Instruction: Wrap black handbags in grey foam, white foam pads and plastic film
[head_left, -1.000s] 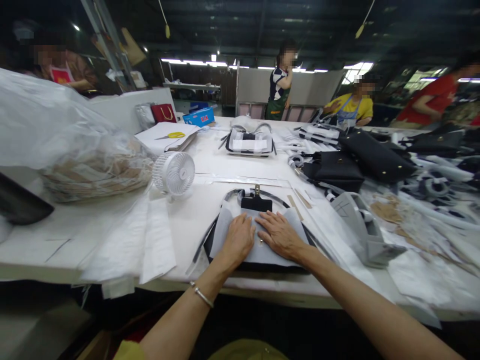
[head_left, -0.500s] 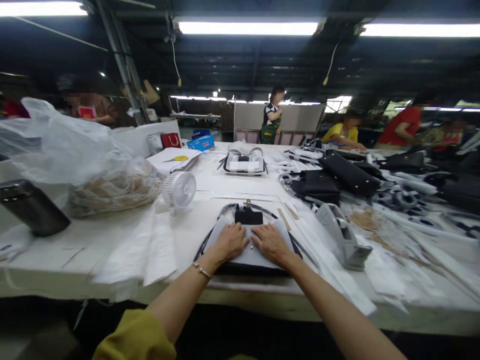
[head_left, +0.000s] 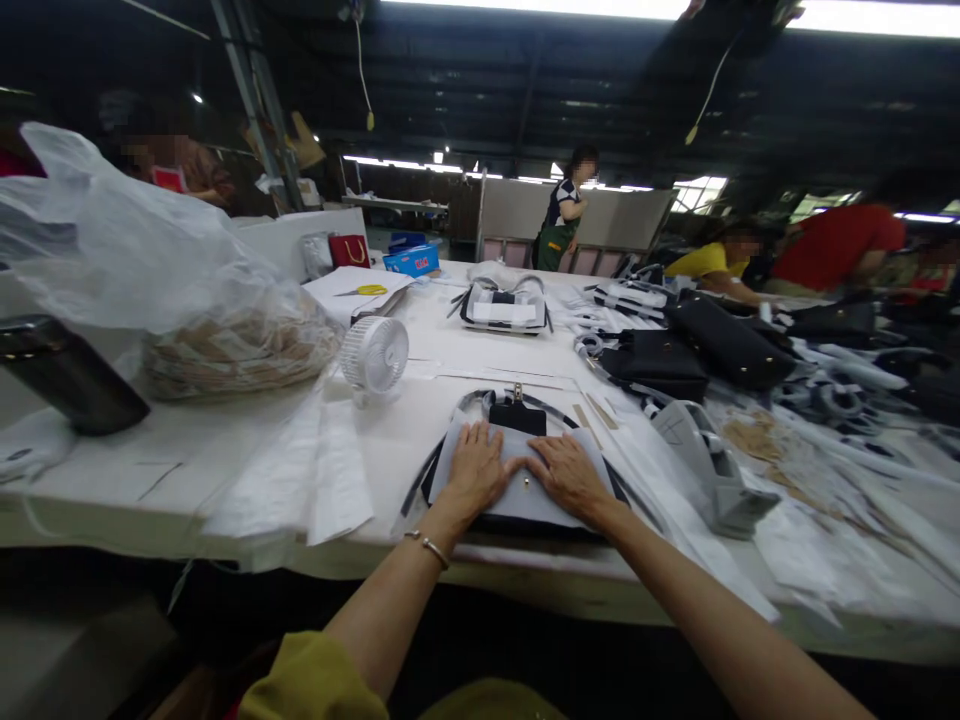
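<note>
The left hand (head_left: 476, 475) and right hand (head_left: 574, 478) lie flat over a pale sheet (head_left: 517, 508), hiding much of its middle. The sheet in turn covers most of a black bag (head_left: 536, 526), which lies at the near edge of the table (head_left: 480, 358), directly before the person; only its rim and a black flap (head_left: 519, 418) on the far side show. Neither hand grasps anything: the fingers are extended and loosely spread. The thumb tips almost meet above a small metal stud (head_left: 526, 483); whether they touch is hard to make out. At the far left, clear plastic (head_left: 150, 250) blurs the brown pieces inside it, and a dark flask (head_left: 75, 385) is cut off by the picture's edge. The black bags (head_left: 731, 340) piled on the right overlap, so some are partly hidden.

Compared with half a second ago, the left hand sits slightly farther left and farther from the person, its thumb stretched toward the right one. The bag remains in place, and the co-worker in red (head_left: 836, 245) bends lower.
</note>
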